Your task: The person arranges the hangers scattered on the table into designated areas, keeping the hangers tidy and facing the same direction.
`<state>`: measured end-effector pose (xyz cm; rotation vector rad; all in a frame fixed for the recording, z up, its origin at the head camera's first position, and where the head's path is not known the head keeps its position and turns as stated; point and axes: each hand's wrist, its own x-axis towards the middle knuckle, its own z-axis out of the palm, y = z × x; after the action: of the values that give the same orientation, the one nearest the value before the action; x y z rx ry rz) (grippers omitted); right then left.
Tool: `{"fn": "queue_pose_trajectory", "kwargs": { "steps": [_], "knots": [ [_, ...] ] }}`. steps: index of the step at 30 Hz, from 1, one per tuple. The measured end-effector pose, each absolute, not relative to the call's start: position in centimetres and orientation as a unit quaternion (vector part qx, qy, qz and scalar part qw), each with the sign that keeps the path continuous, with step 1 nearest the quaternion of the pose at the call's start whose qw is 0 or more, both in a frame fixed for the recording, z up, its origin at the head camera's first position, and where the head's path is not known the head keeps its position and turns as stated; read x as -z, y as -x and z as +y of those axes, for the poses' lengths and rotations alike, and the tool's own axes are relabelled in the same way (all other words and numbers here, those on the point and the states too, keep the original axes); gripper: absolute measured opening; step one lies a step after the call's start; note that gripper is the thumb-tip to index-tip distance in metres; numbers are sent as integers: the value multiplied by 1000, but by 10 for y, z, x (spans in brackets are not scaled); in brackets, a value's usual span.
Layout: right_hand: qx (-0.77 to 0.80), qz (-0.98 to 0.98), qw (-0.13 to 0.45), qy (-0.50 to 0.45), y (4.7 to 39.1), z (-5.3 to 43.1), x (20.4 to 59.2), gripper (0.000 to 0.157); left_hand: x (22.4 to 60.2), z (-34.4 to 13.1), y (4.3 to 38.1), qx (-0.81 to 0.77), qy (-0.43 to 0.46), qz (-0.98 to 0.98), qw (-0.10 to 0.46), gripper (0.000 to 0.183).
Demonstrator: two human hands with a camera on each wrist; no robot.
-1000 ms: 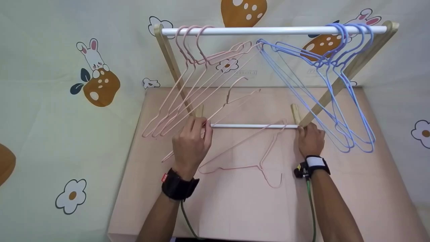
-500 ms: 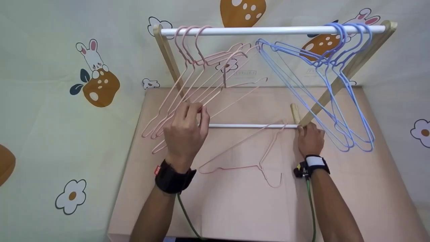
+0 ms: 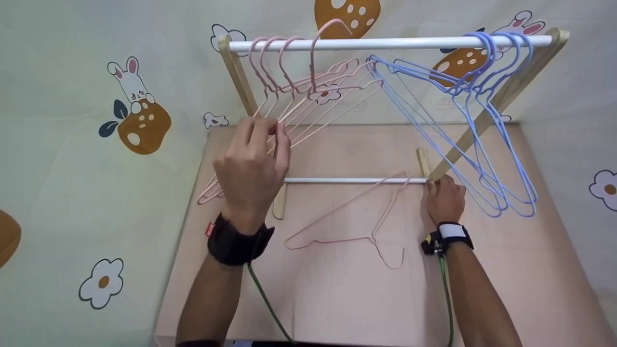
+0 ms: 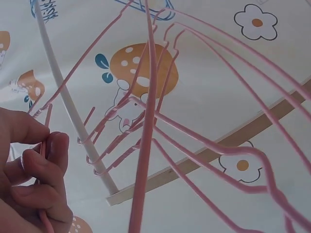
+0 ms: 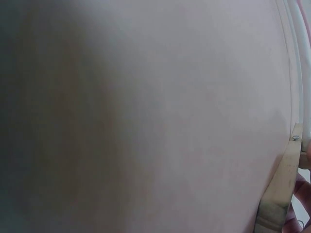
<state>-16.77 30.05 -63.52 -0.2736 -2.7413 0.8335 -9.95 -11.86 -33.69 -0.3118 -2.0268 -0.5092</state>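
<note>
In the head view my left hand (image 3: 253, 161) pinches a pink wire clothes hanger (image 3: 344, 87) by its sloping side. The hanger's hook stands above the white top rail; I cannot tell if it rests on it. Thumb and fingers close round the pink wire in the left wrist view, where the left hand (image 4: 36, 177) is at the left edge. My right hand (image 3: 447, 200) holds the small clothes rack (image 3: 395, 44) low at its right wooden leg. Its fingertips (image 5: 302, 191) show behind the wooden foot (image 5: 279, 194) in the right wrist view.
Several pink hangers (image 3: 284, 65) hang at the rail's left end, several blue hangers (image 3: 482, 91) at its right. Another pink hanger (image 3: 342, 239) lies on the pink-covered table (image 3: 356, 303), before the lower white bar (image 3: 352, 180). A patterned cloth (image 3: 58, 193) stands behind.
My left hand has risen from the lower bar, slightly leftward, lifting the pink hanger until its hook stands at the top rail. My right hand has stayed at the rack's leg.
</note>
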Motion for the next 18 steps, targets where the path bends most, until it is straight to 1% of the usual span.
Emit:
{"fn": "queue_pose_trajectory", "kwargs": {
  "steps": [9, 13, 18],
  "knots": [
    [-287, -943, 137, 96, 167, 302, 637, 36, 323, -118, 107, 213, 100, -837, 494, 18],
    [-290, -942, 133, 102, 166, 302, 636, 38, 322, -115, 112, 213, 88, -849, 475, 21],
    [-295, -941, 135, 96, 168, 303, 635, 36, 325, -113, 115, 216, 79, -863, 450, 24]
  ]
}}
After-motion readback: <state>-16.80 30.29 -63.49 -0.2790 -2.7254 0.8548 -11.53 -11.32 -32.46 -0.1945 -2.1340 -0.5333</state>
